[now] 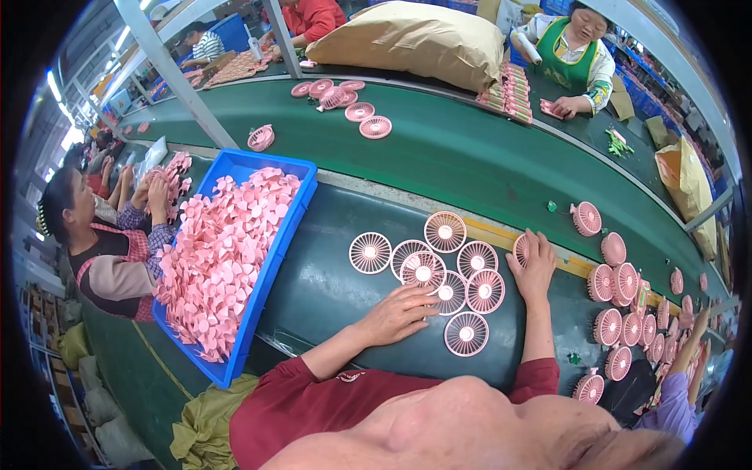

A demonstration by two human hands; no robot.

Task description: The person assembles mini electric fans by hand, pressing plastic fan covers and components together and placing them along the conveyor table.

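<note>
Several round pink fan grilles (467,334) with thin spokes and pale centres lie in a loose cluster on the dark green table, some overlapping. My left hand (398,315) rests palm down at the cluster's near left side, fingers stretched out, the tips by an overlapping grille (423,270). To the right, my right hand (534,268) curves over another pink grille (518,250), which shows between thumb and fingers near the table's far edge; the fingers partly cover it.
A blue tray (270,294) heaped with pink fan blades (227,258) stands at left. Beyond the table runs a green conveyor belt (462,160) carrying pink fan parts. Pink fan heads (607,325) crowd the right. Co-workers sit at left, right and across; a large brown sack (415,43) lies opposite.
</note>
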